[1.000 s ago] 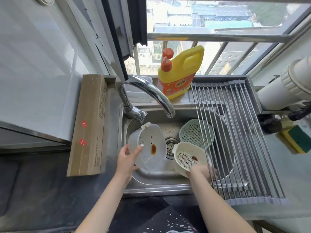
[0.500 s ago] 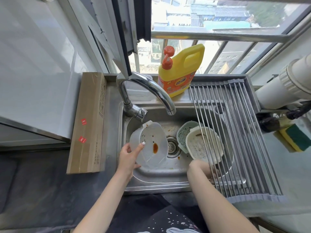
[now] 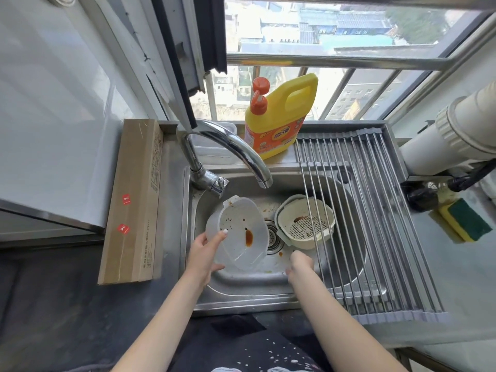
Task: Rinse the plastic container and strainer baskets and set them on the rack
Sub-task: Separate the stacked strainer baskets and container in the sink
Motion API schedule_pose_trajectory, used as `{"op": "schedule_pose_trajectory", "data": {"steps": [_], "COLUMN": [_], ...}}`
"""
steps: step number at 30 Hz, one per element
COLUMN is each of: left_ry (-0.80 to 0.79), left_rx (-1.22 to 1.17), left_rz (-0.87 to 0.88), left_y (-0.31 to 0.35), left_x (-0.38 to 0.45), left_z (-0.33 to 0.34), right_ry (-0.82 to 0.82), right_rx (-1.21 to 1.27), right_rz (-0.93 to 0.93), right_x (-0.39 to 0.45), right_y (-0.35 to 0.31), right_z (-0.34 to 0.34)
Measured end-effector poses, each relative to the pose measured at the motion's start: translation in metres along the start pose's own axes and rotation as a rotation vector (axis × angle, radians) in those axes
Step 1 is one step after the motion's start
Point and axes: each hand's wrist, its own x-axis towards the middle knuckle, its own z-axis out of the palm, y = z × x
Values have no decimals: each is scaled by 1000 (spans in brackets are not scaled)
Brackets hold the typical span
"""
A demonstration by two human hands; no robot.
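**Light, slick plastic in the sink: grip the rims**

From the head camera we see our left hand point(image 3: 202, 255) grasping the plastic container point(image 3: 237, 234) by its near-left rim, thumb over the edge, tilting it so the inside faces us above the sink point(image 3: 241, 288). It looks thin, translucent and light, stiff enough to hold by one edge, but a brown sauce smear and specks inside suggest a greasy film (so likely slippery once wet). We judge the rim, or the small tab at its far end, the safest place to take hold.

Our right hand point(image 3: 299, 264) is low in the sink, just in front of the strainer baskets point(image 3: 306, 224), touching neither; whether its fingers are curled or loose, we cannot tell. The baskets sit nested, cream inside pale green, partly under the bars of the rack point(image 3: 375, 237). Their perforated bottoms hold residue; they look light and rigid, best lifted by the raised rim.

No water runs from the faucet point(image 3: 233, 151), so rinsing seems not yet begun.
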Motion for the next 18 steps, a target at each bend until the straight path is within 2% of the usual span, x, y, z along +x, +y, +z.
{"op": "schedule_pose_trajectory", "data": {"steps": [2,4,6,8,10,15,18], "left_ry": [2,-4,-7,-2,4,89,126], "left_rx": [-9,-18,0,37,91,568,888], "left_rz": [-39,-82,-117,-134,-98,398,566], "left_y": [-2,-2,-1,2,6,11,11], "left_x": [4,6,7,5,2,-5,-9], "left_z": [1,3,5,6,6,14,22], "right_ry": [-124,-328,-464,-479,-427,-362,-359], "right_rx": [-1,-26,-119,-244,-372,-589,-580], "right_rz": [32,49,42,-19,-102,-232,-254], "right_x": [-1,-8,-16,-20,-17,-6,0], "right_y": [-1,-1,-3,-6,-9,-14,-16], "right_z": [1,3,6,7,6,-4,-8]}}
